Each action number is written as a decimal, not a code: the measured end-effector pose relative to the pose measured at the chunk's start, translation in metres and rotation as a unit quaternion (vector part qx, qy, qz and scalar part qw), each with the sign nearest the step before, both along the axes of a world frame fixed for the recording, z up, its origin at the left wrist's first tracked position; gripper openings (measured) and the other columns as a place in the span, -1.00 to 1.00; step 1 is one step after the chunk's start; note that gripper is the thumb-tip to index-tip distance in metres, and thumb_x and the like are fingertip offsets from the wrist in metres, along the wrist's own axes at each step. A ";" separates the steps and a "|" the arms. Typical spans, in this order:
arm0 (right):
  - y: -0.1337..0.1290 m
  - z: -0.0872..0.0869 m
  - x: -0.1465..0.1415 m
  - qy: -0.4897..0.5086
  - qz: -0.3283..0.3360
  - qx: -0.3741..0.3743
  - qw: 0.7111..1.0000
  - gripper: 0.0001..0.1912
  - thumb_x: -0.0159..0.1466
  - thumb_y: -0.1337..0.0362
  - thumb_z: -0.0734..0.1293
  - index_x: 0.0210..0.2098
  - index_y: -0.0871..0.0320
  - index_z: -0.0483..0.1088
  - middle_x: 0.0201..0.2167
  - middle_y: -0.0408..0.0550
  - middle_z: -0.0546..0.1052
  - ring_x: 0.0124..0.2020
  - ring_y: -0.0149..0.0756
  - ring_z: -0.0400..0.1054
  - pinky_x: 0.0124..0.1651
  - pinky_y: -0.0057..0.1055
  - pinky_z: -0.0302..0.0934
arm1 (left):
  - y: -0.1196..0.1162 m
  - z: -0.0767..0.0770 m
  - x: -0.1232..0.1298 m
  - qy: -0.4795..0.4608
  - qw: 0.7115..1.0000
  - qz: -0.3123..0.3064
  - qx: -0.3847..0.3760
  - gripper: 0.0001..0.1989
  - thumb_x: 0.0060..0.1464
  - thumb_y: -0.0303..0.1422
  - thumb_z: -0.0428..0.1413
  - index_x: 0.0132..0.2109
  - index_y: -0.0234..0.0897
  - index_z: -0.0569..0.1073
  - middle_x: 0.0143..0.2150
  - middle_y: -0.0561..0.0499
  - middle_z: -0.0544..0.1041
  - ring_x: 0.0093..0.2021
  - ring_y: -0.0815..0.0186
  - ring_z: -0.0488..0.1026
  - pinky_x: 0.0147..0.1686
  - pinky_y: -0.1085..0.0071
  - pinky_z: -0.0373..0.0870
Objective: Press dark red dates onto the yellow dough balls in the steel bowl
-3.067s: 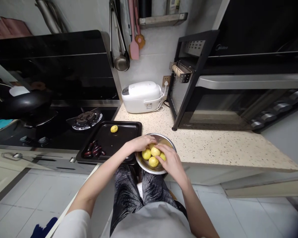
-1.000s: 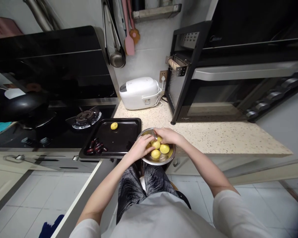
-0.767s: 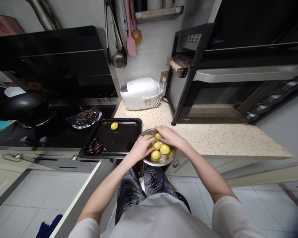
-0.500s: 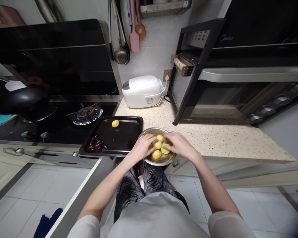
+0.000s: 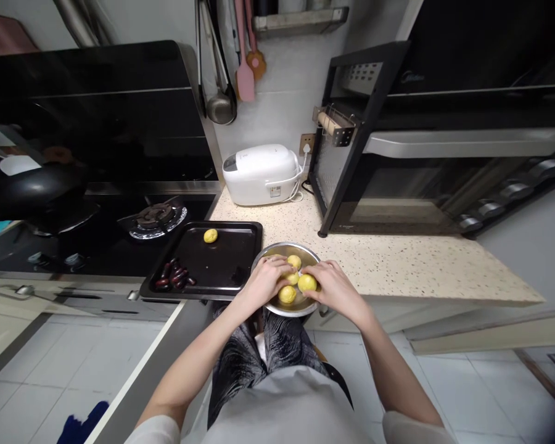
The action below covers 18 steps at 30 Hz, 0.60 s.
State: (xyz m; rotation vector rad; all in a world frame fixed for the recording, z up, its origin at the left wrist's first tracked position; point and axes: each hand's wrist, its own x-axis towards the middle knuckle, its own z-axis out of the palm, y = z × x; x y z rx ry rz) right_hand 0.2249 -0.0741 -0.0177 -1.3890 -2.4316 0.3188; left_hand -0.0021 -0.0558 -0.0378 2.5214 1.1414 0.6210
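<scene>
A round metal bowl (image 5: 292, 312) at the counter's front edge holds several yellow balls, whose kind I cannot make out. My right hand (image 5: 330, 285) reaches in from the right, thumb and fingers closed around one yellow ball (image 5: 307, 282). From the left, my left hand (image 5: 267, 280) curls its fingers over another at the bowl's middle, partly hiding it. A third ball (image 5: 287, 295) lies near the front of the bowl. Left of the bowl, a black baking tray (image 5: 222, 262) bears one yellow ball (image 5: 210, 235) and several dark red, glossy oval pieces (image 5: 173, 275).
A white rice cooker (image 5: 263, 176) stands at the back of the speckled counter (image 5: 398, 262). On the right is a black rack with an oven (image 5: 411, 197). A gas burner (image 5: 155, 217) and a black wok (image 5: 37, 188) are at left. Utensils hang on the wall.
My right fingers have closed further around the right-hand yellow ball, which shows more fully now. My left hand stays at the bowl's middle. The whole view has shifted slightly.
</scene>
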 end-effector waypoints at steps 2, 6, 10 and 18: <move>-0.004 -0.002 0.003 0.037 0.011 0.017 0.999 -0.71 0.21 0.28 0.50 -0.06 0.09 0.52 -0.08 0.06 0.63 0.00 -0.01 0.47 0.18 0.00 0.20 | -0.001 0.000 0.000 -0.007 1.000 -0.010 -0.008 -0.69 0.29 -0.32 0.21 0.15 -0.16 0.58 0.15 -0.13 0.63 0.33 0.04 0.42 0.31 -0.02 0.31; -0.013 -0.013 0.008 0.138 -0.004 0.063 0.988 -0.74 0.35 0.15 0.39 0.01 0.02 0.48 -0.01 0.03 0.63 0.04 -0.01 0.47 0.24 0.05 0.16 | 0.005 0.008 -0.022 -0.048 0.999 -0.024 0.005 -0.50 0.33 -0.28 0.16 0.37 -0.11 0.38 0.36 -0.14 0.45 0.44 0.10 0.27 0.40 0.00 0.22; -0.024 -0.033 0.004 0.199 -0.038 0.089 0.975 -0.78 0.41 0.13 0.32 -0.01 0.02 0.48 -0.01 0.01 0.63 0.05 -0.03 0.47 0.18 0.00 0.22 | 0.034 0.015 -0.082 -0.082 0.983 0.148 0.071 -0.55 0.38 -0.37 0.04 0.36 -0.14 0.35 0.40 -0.17 0.38 0.44 0.13 0.26 0.43 -0.01 0.19; -0.037 -0.036 -0.005 0.250 -0.070 0.103 0.960 -0.83 0.42 0.22 0.29 -0.09 0.04 0.51 -0.01 0.03 0.62 0.05 -0.05 0.47 0.16 -0.04 0.26 | 0.079 0.006 -0.159 0.079 0.919 0.385 -0.032 -0.52 0.14 -0.58 0.17 0.20 -0.30 0.45 0.28 -0.29 0.41 0.26 -0.08 0.44 0.26 -0.01 0.39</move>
